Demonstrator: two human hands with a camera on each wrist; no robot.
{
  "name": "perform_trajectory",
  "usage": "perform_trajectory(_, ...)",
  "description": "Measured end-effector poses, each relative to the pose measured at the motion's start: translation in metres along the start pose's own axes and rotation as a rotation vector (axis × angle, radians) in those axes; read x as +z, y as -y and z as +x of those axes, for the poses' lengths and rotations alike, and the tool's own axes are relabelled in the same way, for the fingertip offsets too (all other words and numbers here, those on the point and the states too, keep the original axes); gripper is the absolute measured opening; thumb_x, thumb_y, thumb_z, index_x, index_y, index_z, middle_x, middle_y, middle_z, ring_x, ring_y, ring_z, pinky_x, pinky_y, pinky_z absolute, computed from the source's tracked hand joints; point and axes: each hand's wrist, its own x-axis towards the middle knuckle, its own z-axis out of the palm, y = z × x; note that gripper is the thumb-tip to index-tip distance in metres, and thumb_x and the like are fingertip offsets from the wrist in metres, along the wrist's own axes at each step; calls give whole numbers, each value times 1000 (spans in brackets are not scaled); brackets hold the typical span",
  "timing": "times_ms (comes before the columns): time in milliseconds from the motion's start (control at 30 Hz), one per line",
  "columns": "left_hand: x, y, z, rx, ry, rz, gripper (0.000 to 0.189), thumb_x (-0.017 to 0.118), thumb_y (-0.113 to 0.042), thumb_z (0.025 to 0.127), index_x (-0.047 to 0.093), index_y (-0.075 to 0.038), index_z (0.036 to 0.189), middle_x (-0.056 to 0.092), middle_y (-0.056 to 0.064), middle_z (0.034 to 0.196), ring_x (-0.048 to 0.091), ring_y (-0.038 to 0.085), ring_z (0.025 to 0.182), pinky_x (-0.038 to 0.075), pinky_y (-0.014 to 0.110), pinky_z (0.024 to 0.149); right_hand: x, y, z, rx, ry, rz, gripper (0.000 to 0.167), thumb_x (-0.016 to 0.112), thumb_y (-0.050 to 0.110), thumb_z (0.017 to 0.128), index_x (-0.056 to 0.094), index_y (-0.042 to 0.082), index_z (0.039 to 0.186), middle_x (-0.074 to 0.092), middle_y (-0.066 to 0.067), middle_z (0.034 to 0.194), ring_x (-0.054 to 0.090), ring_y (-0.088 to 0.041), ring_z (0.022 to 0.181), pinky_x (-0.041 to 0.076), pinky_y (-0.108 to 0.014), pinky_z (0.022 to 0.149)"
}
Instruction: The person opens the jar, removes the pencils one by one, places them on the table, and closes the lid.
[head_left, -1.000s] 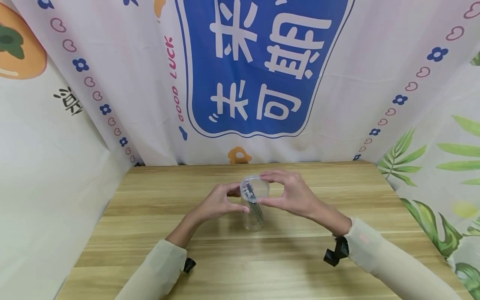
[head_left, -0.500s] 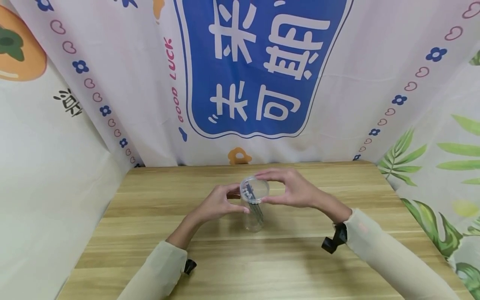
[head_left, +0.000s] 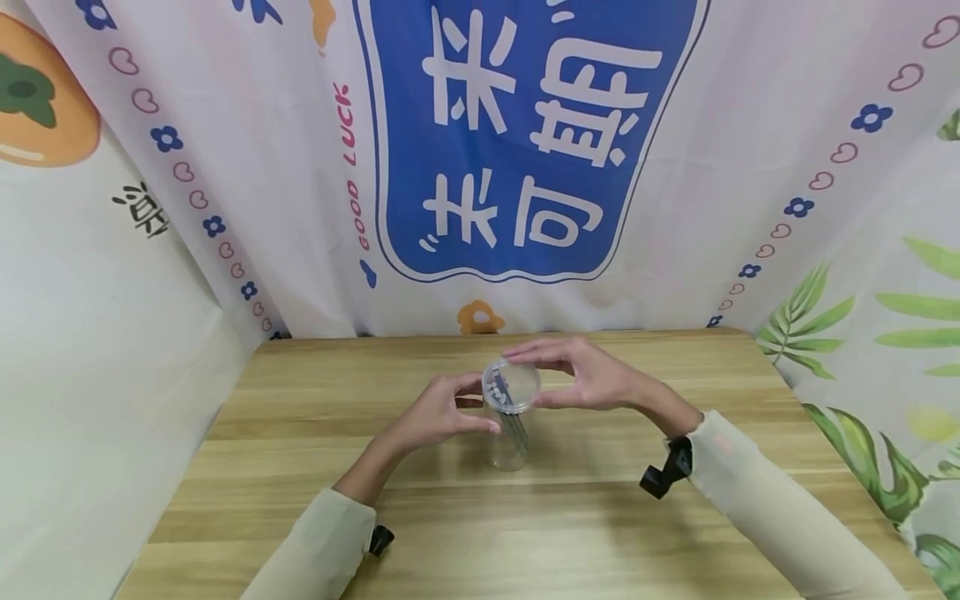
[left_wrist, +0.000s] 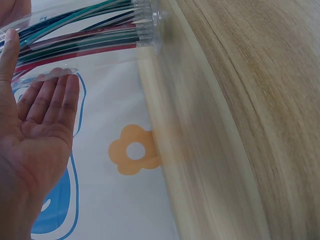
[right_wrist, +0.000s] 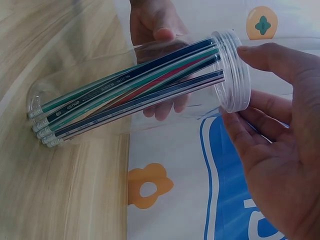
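A clear plastic jar stands on the wooden table with several pencils leaning inside it. Dark, green and red pencils show through its wall in the right wrist view. My left hand holds the jar from the left, thumb on the near side and fingers around the far side. On top is a clear round lid with ridged sides. My right hand grips that lid by its edge, the thumb in front and the fingertips behind. Seen from the left wrist, the left palm faces the jar.
The wood-grain table ends at the back against a white printed cloth with a blue panel. Leaf-patterned cloth hangs at the right. A black device sits on the right wrist.
The right hand has turned slightly counterclockwise around the lid: its thumb moved right, its index finger left. The left hand and the jar stay in place.
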Motion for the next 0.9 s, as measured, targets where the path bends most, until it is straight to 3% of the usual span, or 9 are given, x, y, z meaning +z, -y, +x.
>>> perform_trajectory(233,2,1,0,-10,-8,9,70,92,-22,85,61,0,144,69,16,139,70,34,121,61,36,101,3,5,-5,-46,-28,-125,62,86,10,87,63,2,145,57,-13,154,56,-32,140,54,-44,112)
perform_trajectory(433,2,1,1,-12,0,1,70,92,-21,85,61,-1,144,68,16,140,69,37,124,61,37,102,7,11,-10,-70,-151,-294,63,92,24,83,68,2,137,64,-11,147,61,-31,135,53,-52,112)
perform_trajectory(567,2,1,1,-13,1,-9,69,92,-19,85,61,-1,144,68,15,140,69,36,124,60,36,103,13,16,-11,-91,-216,-364,61,94,27,80,72,0,130,70,-13,138,66,-30,128,56,-50,108)
perform_trajectory(700,0,-1,1,-8,1,-10,67,91,-17,86,62,0,143,68,16,139,69,34,123,60,34,103,20,21,-10,-107,-252,-414,58,95,26,79,74,-2,125,73,-17,130,70,-31,121,60,-47,103)
perform_trajectory(900,0,-1,0,-2,4,3,67,91,-16,86,62,0,143,69,15,139,70,33,123,60,34,102,26,24,-9,-69,-280,-422,56,95,27,80,75,-4,122,73,-19,128,72,-32,118,62,-45,100)
